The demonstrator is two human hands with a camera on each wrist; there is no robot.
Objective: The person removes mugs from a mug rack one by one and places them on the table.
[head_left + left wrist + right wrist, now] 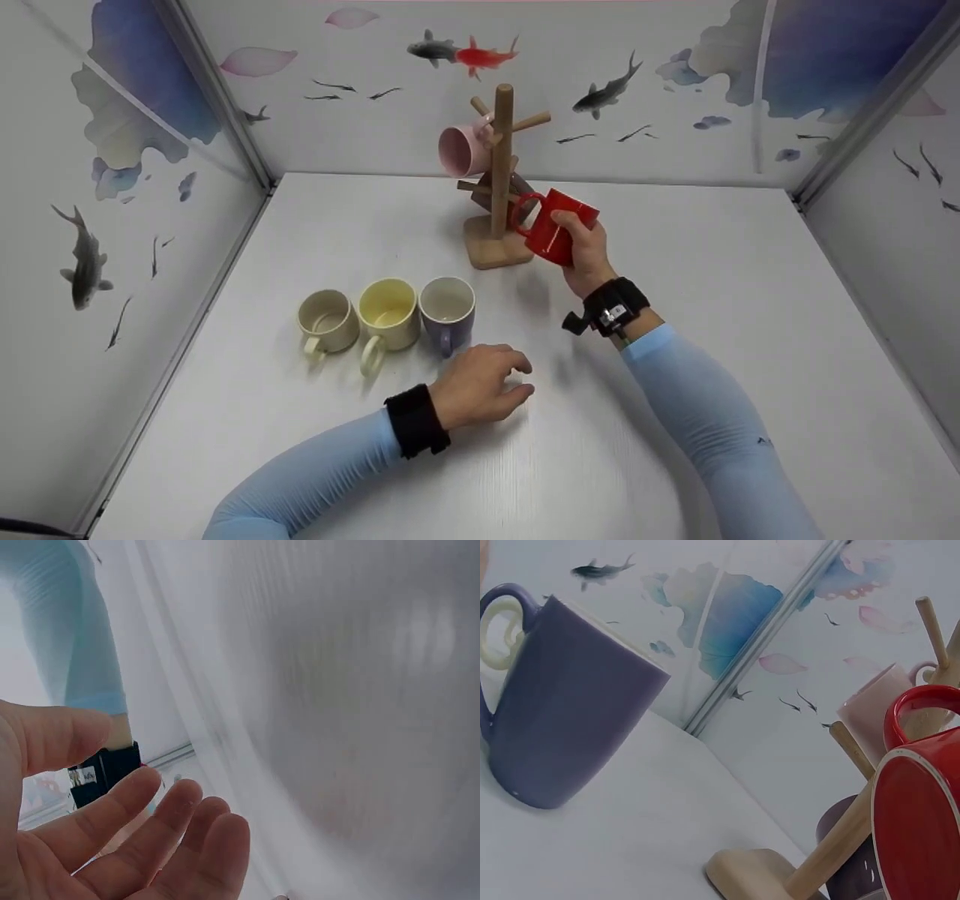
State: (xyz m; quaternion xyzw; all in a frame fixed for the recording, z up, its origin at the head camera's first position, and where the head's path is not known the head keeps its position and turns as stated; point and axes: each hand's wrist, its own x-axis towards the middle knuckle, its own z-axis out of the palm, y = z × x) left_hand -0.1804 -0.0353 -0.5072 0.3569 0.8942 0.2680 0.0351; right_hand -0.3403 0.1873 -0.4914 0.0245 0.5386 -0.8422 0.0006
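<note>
My right hand grips a red mug by its body, thumb along its side. The mug is tilted in the air beside a wooden mug tree, and its handle points left toward the post. In the right wrist view the base of the red mug faces the camera. On the tree hang a pink mug high on the left and a dark mug lower, partly behind the post. Just over the table, in front of a purple mug, my left hand holds nothing, its fingers loosely bent.
Left of the purple mug stand a yellow mug and a beige mug, all upright in a row with handles toward me. Bare pegs jut from the tree. Printed walls close in the white table at the back and sides.
</note>
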